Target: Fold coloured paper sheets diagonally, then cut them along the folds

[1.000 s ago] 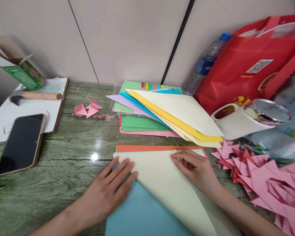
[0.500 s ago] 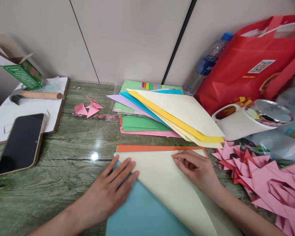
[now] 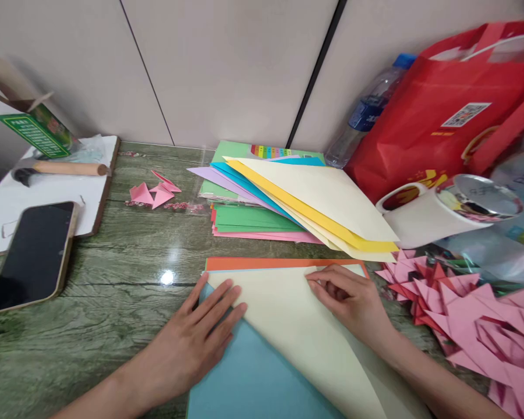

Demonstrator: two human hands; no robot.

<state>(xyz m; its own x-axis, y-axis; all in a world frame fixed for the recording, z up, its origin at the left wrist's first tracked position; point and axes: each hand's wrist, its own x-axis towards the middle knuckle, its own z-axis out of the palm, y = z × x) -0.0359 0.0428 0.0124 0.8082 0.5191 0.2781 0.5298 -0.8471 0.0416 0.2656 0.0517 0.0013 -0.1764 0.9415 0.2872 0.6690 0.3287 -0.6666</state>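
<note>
A cream sheet of paper [image 3: 283,314] is folded over diagonally, its fold still curved toward the lower right. Beneath it lie a blue sheet [image 3: 253,378] and an orange sheet [image 3: 262,263], whose far edge shows. My left hand [image 3: 196,331] rests with fingers spread on the cream paper's upper left corner and the blue sheet. At the paper's top edge, my right hand [image 3: 349,297] pinches the lifted corner of the cream sheet between thumb and index finger.
Behind the work lies a pile of coloured paper [image 3: 305,198]. Pink folded pieces [image 3: 484,326] heap at right, near a white mug [image 3: 423,221], a red bag [image 3: 436,110] and a water bottle [image 3: 367,110]. At left are a phone [image 3: 35,256] and a hammer [image 3: 65,169].
The view has shifted very slightly. Both hands and the cream paper hold nearly the same position.
</note>
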